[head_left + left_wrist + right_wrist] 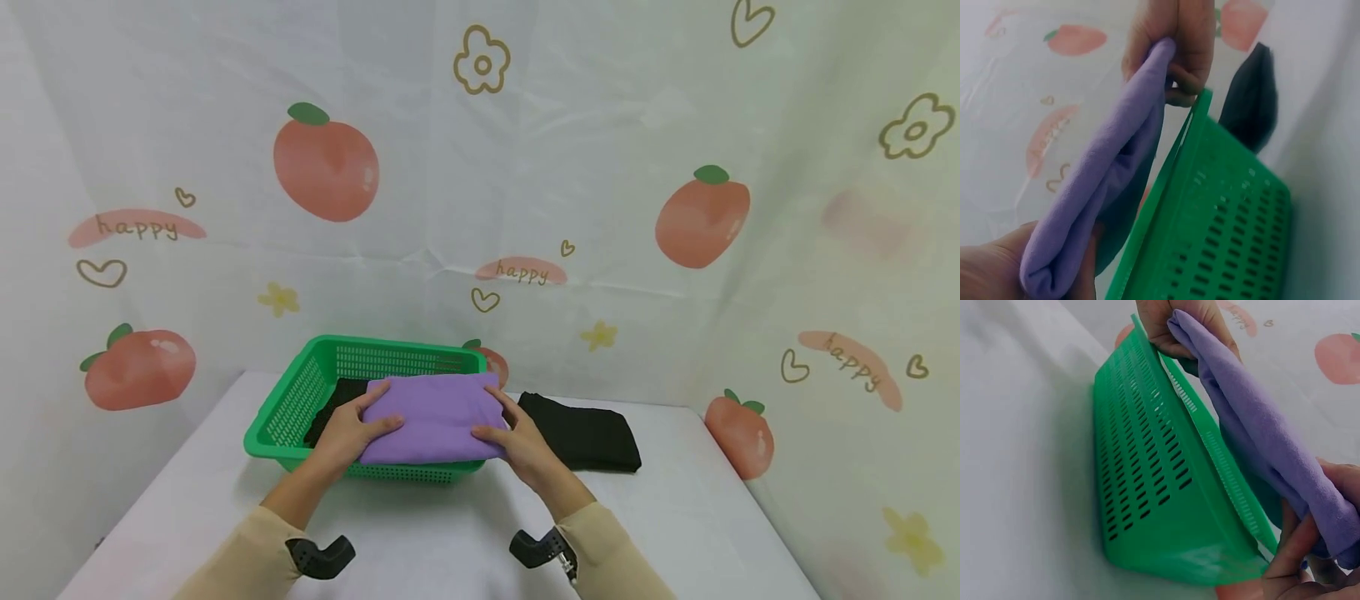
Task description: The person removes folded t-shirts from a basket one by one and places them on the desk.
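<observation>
A folded purple cloth point(438, 417) is held up by both hands over the front of a green plastic basket point(281, 417). My left hand point(347, 433) grips its left end, thumb on the near face. On the opposite end my right hand point(522, 442) pinches it the same way, fingers curled behind. Both wrist views show the cloth point(1094, 169) as a thick folded edge close over the basket rim point(1210, 469). Inside the basket at the left lies black cloth point(330, 407), partly hidden by the purple one.
A folded black cloth point(588, 433) lies on the white table point(420, 542) to the right of the basket. Behind the table hangs a white curtain point(450, 167) printed with peaches, hearts and flowers.
</observation>
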Available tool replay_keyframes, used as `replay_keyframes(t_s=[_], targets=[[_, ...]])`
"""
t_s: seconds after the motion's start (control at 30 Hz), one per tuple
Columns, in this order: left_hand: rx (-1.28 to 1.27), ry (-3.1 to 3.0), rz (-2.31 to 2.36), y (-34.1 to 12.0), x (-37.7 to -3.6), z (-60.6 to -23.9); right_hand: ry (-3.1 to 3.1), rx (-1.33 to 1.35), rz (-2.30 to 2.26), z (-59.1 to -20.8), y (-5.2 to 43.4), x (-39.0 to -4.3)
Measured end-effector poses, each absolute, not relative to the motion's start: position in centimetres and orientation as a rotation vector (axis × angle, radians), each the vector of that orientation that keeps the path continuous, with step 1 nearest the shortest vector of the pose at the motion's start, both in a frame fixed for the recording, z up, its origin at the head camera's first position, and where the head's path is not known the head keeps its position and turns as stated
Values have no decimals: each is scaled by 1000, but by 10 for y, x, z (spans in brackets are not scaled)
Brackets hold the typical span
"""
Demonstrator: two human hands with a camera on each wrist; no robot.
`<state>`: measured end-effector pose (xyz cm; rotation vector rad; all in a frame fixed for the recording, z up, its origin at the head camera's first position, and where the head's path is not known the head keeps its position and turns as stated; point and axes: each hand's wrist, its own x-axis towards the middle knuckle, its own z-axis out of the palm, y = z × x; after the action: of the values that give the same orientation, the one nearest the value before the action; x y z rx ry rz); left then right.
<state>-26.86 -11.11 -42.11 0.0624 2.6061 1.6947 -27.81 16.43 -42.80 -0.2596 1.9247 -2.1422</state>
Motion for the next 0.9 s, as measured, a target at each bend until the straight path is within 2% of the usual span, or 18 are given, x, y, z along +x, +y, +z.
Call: replay_keyframes(t_s=[0.9], targets=[[178, 2453, 1817, -63, -244, -430, 1913, -254, -2064, -451, 231, -235]])
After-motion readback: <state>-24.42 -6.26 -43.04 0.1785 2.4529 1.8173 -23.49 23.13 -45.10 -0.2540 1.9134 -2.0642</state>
